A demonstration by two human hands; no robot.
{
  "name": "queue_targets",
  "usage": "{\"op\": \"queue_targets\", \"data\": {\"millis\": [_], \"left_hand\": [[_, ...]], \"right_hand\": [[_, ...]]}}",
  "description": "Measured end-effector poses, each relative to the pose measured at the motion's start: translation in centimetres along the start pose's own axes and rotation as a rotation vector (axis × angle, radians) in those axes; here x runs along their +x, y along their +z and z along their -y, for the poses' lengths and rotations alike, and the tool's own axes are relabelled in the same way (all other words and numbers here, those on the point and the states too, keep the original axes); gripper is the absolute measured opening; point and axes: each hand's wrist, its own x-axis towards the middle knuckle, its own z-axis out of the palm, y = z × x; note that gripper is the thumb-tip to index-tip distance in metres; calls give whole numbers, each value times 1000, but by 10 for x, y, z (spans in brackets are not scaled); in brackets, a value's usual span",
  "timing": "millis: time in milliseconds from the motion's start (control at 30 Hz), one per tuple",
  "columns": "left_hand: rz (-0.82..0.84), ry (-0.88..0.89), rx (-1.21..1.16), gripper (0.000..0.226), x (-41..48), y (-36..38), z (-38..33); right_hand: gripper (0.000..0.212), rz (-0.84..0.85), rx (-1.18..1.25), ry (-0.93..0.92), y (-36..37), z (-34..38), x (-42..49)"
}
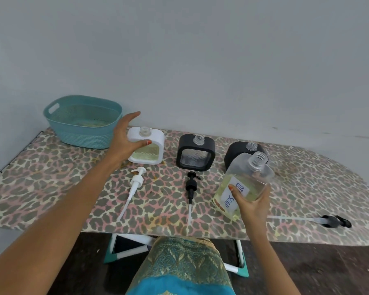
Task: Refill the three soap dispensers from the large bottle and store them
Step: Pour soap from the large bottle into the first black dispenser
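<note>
Three square dispensers stand uncapped on the leopard-print board. My left hand grips the left side of the white dispenser, which holds yellowish soap. A black dispenser stands in the middle and looks empty. Another black dispenser stands behind the large clear bottle. My right hand holds that bottle from below, tilted, cap off, with its "SOAP" label facing me. Three pumps lie on the board: a white pump, a black pump and another black pump at the right.
A teal plastic basket stands at the back left against the grey wall. Small soap spills mark the board near the white pump. The board's near edge runs just in front of me, with its white and teal legs below.
</note>
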Motion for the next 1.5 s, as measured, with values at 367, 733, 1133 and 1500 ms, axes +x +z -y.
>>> {"op": "queue_targets", "data": {"millis": [367, 733, 1133, 1500], "left_hand": [[204, 58, -158, 50, -9, 87, -34], [232, -274, -221, 81, -9, 132, -11], [180, -264, -188, 69, -6, 131, -19], [167, -132, -288, 65, -18, 85, -61]], "right_hand": [[54, -2, -36, -21, -2, -8, 4], [72, -3, -23, -1, -4, -17, 5], [69, -16, -11, -15, -3, -20, 7], [52, 13, -65, -36, -4, -12, 5]]}}
